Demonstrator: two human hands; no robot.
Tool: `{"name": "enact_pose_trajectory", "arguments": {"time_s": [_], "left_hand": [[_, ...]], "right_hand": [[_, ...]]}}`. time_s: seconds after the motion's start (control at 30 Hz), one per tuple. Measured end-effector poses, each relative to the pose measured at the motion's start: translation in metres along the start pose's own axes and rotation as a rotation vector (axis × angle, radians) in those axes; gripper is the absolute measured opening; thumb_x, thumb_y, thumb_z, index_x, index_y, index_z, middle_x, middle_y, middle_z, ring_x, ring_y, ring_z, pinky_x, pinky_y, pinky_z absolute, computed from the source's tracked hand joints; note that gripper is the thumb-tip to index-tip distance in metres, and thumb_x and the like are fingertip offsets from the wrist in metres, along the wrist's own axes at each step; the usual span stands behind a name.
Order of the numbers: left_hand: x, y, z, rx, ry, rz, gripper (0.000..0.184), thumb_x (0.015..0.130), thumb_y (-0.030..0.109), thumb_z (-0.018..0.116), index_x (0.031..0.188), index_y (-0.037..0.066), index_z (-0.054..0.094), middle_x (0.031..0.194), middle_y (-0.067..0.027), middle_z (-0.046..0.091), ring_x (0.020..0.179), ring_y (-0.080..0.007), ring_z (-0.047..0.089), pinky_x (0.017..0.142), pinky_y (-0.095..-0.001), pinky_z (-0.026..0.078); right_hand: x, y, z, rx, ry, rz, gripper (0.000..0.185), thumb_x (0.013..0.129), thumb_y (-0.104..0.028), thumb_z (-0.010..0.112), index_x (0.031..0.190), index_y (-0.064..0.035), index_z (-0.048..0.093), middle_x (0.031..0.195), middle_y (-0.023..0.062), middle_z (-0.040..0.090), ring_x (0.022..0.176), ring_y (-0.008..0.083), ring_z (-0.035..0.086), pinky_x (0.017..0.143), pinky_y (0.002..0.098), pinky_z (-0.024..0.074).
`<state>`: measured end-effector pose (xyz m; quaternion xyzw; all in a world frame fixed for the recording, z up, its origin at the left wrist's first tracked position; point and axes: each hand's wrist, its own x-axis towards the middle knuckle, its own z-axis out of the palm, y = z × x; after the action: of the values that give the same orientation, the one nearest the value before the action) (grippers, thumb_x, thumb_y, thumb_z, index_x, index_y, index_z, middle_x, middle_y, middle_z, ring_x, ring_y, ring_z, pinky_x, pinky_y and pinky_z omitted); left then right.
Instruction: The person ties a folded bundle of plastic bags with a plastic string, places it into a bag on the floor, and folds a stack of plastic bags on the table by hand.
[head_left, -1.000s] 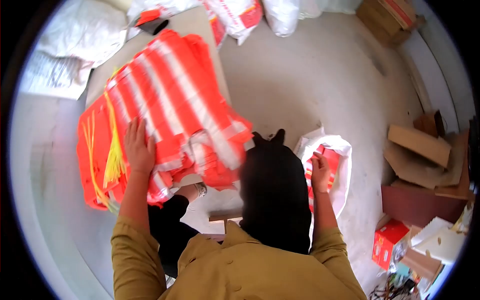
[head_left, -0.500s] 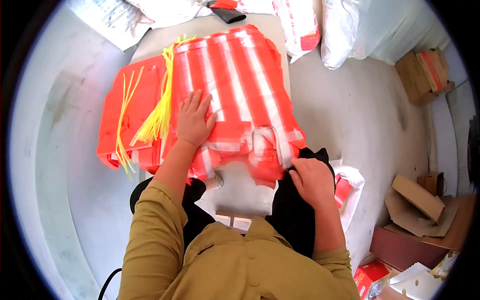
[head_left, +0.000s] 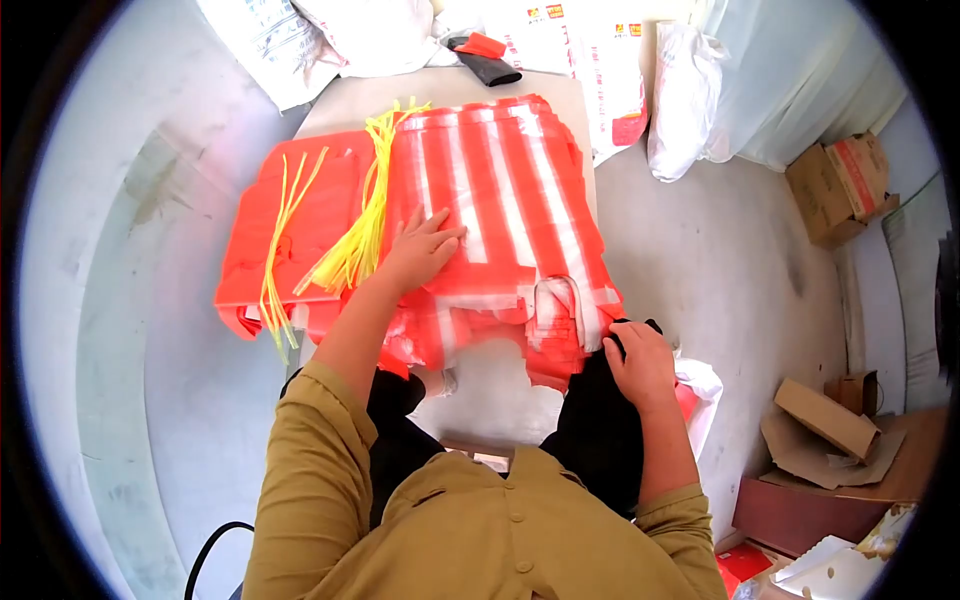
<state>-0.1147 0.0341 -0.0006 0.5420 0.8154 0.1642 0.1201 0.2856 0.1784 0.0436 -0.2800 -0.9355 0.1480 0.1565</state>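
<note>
A stack of red-orange fabric pieces with white stripes [head_left: 510,190] lies in front of me; its kind is unclear, though the near end shows notches and a looped pale strap. My left hand [head_left: 425,252] lies on the left part of this stack, fingers spread. Beside that hand, a bundle of yellow strips [head_left: 372,215] lies along the stack's left edge. Further left is a folded red-orange pile [head_left: 300,195] with a few loose yellow strips [head_left: 278,255] across it. My right hand [head_left: 645,368] rests by my knee at the stack's near right corner, fingers bent and apart, with nothing visible in them.
A beige board [head_left: 345,108] supports the piles. White printed sacks [head_left: 610,85] and a black-and-red item [head_left: 488,68] lie beyond it. Cardboard boxes [head_left: 840,190] stand at the right, with an opened carton [head_left: 830,440] nearer. A white bag [head_left: 697,400] sits beside my right leg.
The camera view has shifted, so the stack appears lower and further right. My left hand stays on the stack; my right hand stays near its corner, with fingers slightly more apart.
</note>
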Motion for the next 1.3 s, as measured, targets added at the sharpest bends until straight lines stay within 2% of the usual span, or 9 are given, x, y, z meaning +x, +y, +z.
{"name": "enact_pose_trajectory", "arguments": {"time_s": [0.07,0.27,0.47,0.67,0.77,0.87,1.07,1.17,1.3], "left_hand": [[-0.014,0.019,-0.013,0.102,-0.038,0.017,0.051,0.100,0.043,0.062,0.146,0.021,0.062,0.167,-0.0128,0.038,0.158,-0.0423,0.023,0.125,-0.0620,0.022],[-0.046,0.048,0.011,0.020,0.187,0.237,0.059,0.082,0.032,0.084,0.133,0.010,0.065,0.149,-0.0142,0.054,0.149,-0.0419,0.036,0.122,-0.0531,0.033],[-0.045,0.067,0.008,-0.021,0.201,0.222,0.062,0.080,0.040,0.085,0.126,0.004,0.066,0.129,-0.0170,0.063,0.128,-0.0383,0.054,0.111,-0.0481,0.042],[-0.052,0.081,-0.018,0.030,-0.143,0.060,0.059,0.083,0.048,0.081,0.122,0.005,0.071,0.120,-0.0169,0.067,0.109,-0.0364,0.066,0.097,-0.0463,0.052],[-0.082,0.090,-0.034,-0.058,-0.049,0.148,0.057,0.082,0.048,0.082,0.120,0.006,0.073,0.117,-0.0157,0.071,0.107,-0.0351,0.067,0.088,-0.0456,0.055],[-0.102,0.077,-0.030,-0.051,0.034,0.232,0.056,0.074,0.037,0.091,0.117,0.006,0.072,0.109,-0.0136,0.073,0.104,-0.0341,0.070,0.088,-0.0446,0.056],[-0.142,0.054,-0.024,-0.362,-0.001,-0.008,0.035,0.095,0.028,0.074,0.118,0.001,0.071,0.099,-0.0117,0.075,0.093,-0.0286,0.073,0.085,-0.0380,0.056],[-0.137,0.039,-0.011,-0.427,0.255,-0.010,0.027,0.103,0.019,0.060,0.121,0.001,0.070,0.101,-0.0126,0.075,0.094,-0.0265,0.073,0.086,-0.0371,0.056],[-0.108,0.056,-0.021,-0.424,0.403,0.002,0.026,0.103,0.010,0.059,0.126,0.001,0.068,0.119,-0.0184,0.073,0.116,-0.0312,0.069,0.099,-0.0385,0.053]], "right_hand": [[-0.002,0.002,0.002,-0.001,0.013,-0.007,0.021,0.096,-0.022,0.066,0.107,-0.0046,0.069,0.108,0.0126,0.072,0.104,0.0341,0.067,0.093,0.0468,0.0528],[-0.004,0.007,0.004,0.005,0.018,-0.003,0.021,0.096,-0.022,0.066,0.106,-0.0042,0.070,0.109,0.0127,0.073,0.105,0.0341,0.067,0.093,0.0469,0.0530],[-0.005,0.009,0.002,0.008,0.025,0.004,0.021,0.096,-0.022,0.066,0.106,-0.0042,0.071,0.109,0.0134,0.073,0.106,0.0342,0.067,0.094,0.0466,0.0531],[-0.008,0.008,-0.002,0.009,0.049,0.021,0.020,0.096,-0.021,0.066,0.106,-0.0045,0.071,0.109,0.0131,0.073,0.106,0.0344,0.067,0.094,0.0466,0.0532],[-0.009,0.006,-0.004,0.000,0.048,0.031,0.020,0.095,-0.021,0.066,0.106,-0.0047,0.071,0.108,0.0128,0.073,0.105,0.0345,0.067,0.094,0.0467,0.0533],[-0.010,0.005,-0.006,0.000,0.050,0.034,0.020,0.095,-0.021,0.067,0.105,-0.0048,0.071,0.107,0.0126,0.073,0.104,0.0345,0.067,0.093,0.0467,0.0534],[-0.011,0.006,-0.007,0.009,0.075,0.018,0.019,0.094,-0.020,0.068,0.105,-0.0052,0.071,0.105,0.0129,0.073,0.102,0.0346,0.068,0.092,0.0469,0.0538],[-0.011,0.010,-0.006,-0.004,0.077,0.017,0.019,0.094,-0.020,0.068,0.105,-0.0056,0.072,0.104,0.0130,0.073,0.102,0.0347,0.068,0.091,0.0469,0.0540],[-0.013,0.014,-0.002,-0.011,0.094,0.010,0.018,0.094,-0.021,0.069,0.105,-0.0061,0.072,0.105,0.0126,0.073,0.102,0.0354,0.068,0.091,0.0472,0.0541]]}}
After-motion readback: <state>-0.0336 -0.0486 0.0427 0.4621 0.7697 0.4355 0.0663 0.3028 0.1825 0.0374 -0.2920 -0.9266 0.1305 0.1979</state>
